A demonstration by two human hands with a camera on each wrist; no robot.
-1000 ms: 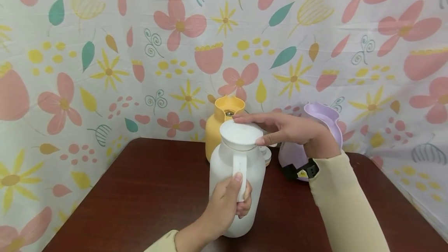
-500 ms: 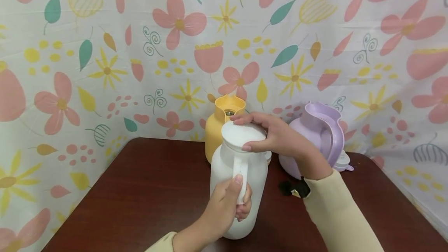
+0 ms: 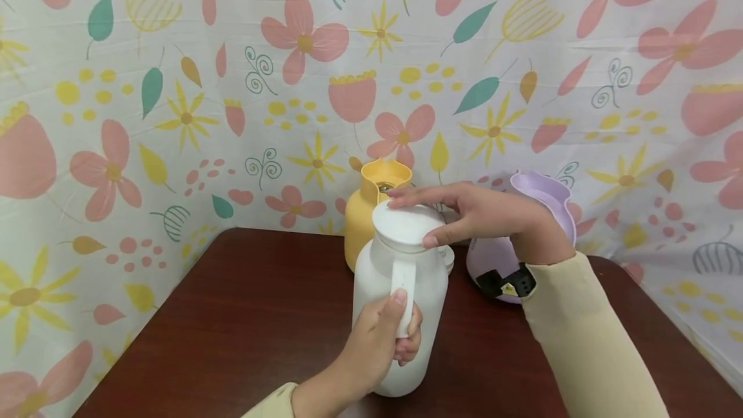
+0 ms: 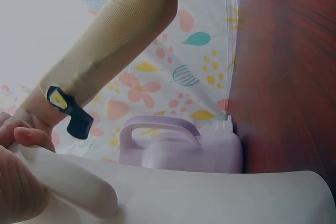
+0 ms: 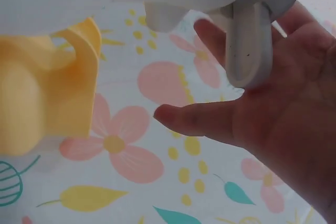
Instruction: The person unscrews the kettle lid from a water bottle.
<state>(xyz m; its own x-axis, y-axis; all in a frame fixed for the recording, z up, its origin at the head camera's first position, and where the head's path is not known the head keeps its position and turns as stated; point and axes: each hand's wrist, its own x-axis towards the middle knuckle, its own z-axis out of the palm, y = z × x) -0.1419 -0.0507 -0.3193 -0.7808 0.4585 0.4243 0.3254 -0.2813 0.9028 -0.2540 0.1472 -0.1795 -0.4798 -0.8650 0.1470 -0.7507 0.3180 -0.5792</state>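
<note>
A white thermos jug (image 3: 400,353) stands upright on the table, its round white lid (image 3: 406,224) on top. My left hand (image 3: 374,340) grips the jug's handle (image 3: 404,276) with the thumb along it. In the left wrist view the jug's pale body spans the bottom edge. My right hand (image 3: 470,211) lies over the lid, fingertips at its far side and thumb at its near rim. The right wrist view shows the fingers and thumb (image 5: 194,119) stretched out straight.
Behind the white jug stands a yellow jug (image 3: 358,231) without a lid, a small white lid (image 3: 448,257) close by. A lilac jug (image 3: 484,253) stands at the back right, partly behind my right arm. A flower-patterned cloth (image 3: 232,115) hangs behind the dark wooden table (image 3: 249,315).
My right hand turned inward over the lid half a second ago, fingers bent, and has since swung back outward and straightened. My left hand keeps its grip on the handle.
</note>
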